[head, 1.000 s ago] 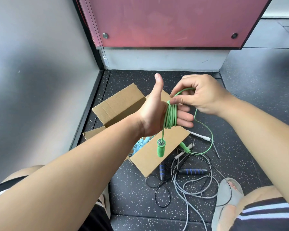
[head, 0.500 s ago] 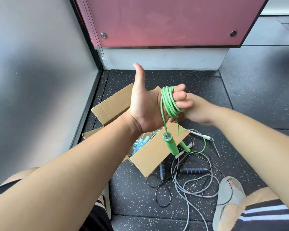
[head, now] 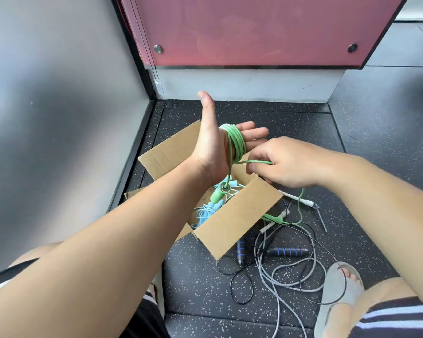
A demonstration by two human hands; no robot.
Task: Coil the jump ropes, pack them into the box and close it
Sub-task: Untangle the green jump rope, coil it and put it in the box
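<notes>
Green jump rope (head: 236, 142) coils round the straight fingers of my left hand (head: 213, 154); my right hand (head: 288, 164) pinches its loose strand above the open cardboard box (head: 237, 218).

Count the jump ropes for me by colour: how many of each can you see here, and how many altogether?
1 green rope, wound round the left hand
1 light blue rope, in the box
1 black rope, on the floor
1 grey rope with white handles, on the floor
Total: 4
</notes>
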